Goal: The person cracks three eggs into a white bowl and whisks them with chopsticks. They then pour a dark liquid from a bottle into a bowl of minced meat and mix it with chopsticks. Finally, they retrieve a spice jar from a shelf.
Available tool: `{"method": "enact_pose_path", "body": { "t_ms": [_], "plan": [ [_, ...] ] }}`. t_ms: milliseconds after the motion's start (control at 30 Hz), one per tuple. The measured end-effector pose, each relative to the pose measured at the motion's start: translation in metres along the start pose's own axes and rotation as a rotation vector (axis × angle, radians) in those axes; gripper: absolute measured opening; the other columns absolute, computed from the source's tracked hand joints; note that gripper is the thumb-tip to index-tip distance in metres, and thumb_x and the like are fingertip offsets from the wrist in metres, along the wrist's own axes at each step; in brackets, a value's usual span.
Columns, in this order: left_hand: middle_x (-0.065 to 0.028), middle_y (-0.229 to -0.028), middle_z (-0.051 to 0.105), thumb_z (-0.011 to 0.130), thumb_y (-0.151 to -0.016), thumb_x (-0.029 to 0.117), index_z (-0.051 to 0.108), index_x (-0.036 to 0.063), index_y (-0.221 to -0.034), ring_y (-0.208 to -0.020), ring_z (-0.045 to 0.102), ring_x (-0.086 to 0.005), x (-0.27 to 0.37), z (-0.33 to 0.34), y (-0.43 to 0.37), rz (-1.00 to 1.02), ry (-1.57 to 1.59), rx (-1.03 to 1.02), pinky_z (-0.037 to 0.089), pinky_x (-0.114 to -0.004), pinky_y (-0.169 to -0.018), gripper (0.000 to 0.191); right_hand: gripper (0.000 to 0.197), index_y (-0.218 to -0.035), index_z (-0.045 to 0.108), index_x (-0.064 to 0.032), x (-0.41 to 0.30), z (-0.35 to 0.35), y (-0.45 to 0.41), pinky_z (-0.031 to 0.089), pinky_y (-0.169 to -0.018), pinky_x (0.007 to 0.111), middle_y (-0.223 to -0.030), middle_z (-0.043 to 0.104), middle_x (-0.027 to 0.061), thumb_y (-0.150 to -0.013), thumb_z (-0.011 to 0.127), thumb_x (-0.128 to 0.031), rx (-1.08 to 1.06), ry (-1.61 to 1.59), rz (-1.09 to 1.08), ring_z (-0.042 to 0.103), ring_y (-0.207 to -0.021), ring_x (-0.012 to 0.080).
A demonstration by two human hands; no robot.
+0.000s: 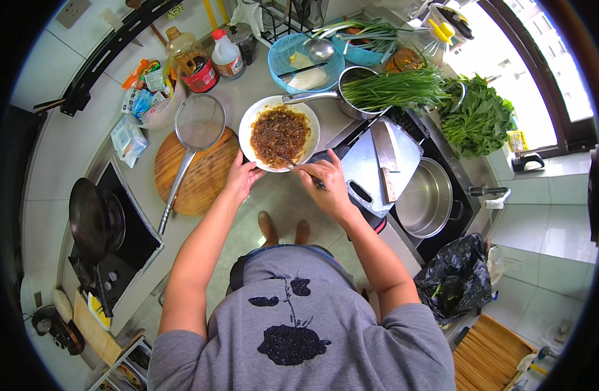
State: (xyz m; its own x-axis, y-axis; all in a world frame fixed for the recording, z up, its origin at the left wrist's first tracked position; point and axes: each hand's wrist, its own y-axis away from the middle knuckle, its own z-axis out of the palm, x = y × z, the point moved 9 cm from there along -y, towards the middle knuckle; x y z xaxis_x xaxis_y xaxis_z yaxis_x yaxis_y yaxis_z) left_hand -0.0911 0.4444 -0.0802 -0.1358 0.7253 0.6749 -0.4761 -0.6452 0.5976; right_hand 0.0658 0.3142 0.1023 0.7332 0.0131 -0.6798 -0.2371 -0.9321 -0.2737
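A white bowl in front of me holds a brown, glossy, finely chopped mixture. My left hand grips the bowl's near left rim, with the thumb up along its side. In my right hand is a slim metal utensil, its tip down in the mixture near the bowl's front edge. Its tip is buried, so I cannot tell whether it is a spoon or a fork. Left of the bowl, a fine-mesh strainer lies across a round wooden cutting board.
A saucepan of chives stands at right, its handle reaching over the bowl's rim. A cleaver lies on a cutting board beside a steel pot. Bottles and a blue basket stand behind. A wok sits left.
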Motion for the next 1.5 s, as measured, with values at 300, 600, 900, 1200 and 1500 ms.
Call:
{"method": "enact_pose_path", "body": {
  "t_ms": [300,600,900,1200,1500],
  "plan": [
    [-0.0108,-0.127,0.053,0.042,-0.089,-0.006,0.022,0.0238,-0.147,-0.103,0.06,-0.0257,-0.003,-0.004,-0.005,0.005,0.006,0.012,0.05,-0.04,-0.088,0.068,0.011,-0.083,0.071,-0.0108,0.014,-0.013,-0.015,0.026,-0.108,0.052,-0.077,0.07,0.0058,-0.078,0.064,-0.016,0.024,0.064,-0.039,0.065,-0.078,0.0197],
    [-0.0119,-0.126,0.053,0.042,-0.089,-0.005,0.019,0.0239,-0.148,-0.103,0.06,-0.0274,-0.002,-0.003,-0.004,-0.004,0.008,0.015,0.051,-0.041,-0.087,0.07,0.011,-0.089,0.068,-0.0126,0.045,0.008,-0.017,0.029,-0.104,0.052,-0.088,0.069,0.0016,-0.079,0.066,-0.014,0.126,0.169,-0.048,0.063,-0.085,0.0198],
    [-0.013,-0.125,0.053,0.042,-0.089,-0.006,0.022,0.0221,-0.147,-0.104,0.06,-0.0287,0.001,-0.001,-0.001,-0.002,-0.007,0.026,0.052,-0.041,-0.088,0.067,0.017,-0.099,0.068,-0.0156,0.019,0.05,-0.037,0.023,-0.108,0.053,-0.098,0.068,0.0023,-0.083,0.063,-0.021,0.034,0.242,-0.217,0.06,-0.095,0.0195],
    [-0.0112,-0.126,0.054,0.044,-0.09,-0.005,0.025,0.0199,-0.147,-0.103,0.06,-0.0263,0.002,-0.005,-0.007,0.065,0.02,0.054,0.051,-0.041,-0.087,0.064,0.014,-0.091,0.068,-0.0127,0.007,0.028,-0.011,0.023,-0.109,0.053,-0.09,0.069,0.0004,-0.077,0.066,-0.013,0.001,0.172,-0.247,0.061,-0.091,0.0176],
    [-0.0086,-0.118,0.058,0.048,-0.093,0.001,0.042,0.0105,-0.136,-0.101,0.059,-0.0225,0.007,-0.006,-0.021,0.09,0.016,0.126,0.05,-0.037,-0.087,0.044,0.016,-0.094,0.068,-0.0121,0.038,0.016,-0.017,0.025,-0.107,0.051,-0.093,0.069,0.0027,-0.078,0.065,-0.011,0.143,0.214,-0.105,0.062,-0.089,0.0191]
  ]
}}
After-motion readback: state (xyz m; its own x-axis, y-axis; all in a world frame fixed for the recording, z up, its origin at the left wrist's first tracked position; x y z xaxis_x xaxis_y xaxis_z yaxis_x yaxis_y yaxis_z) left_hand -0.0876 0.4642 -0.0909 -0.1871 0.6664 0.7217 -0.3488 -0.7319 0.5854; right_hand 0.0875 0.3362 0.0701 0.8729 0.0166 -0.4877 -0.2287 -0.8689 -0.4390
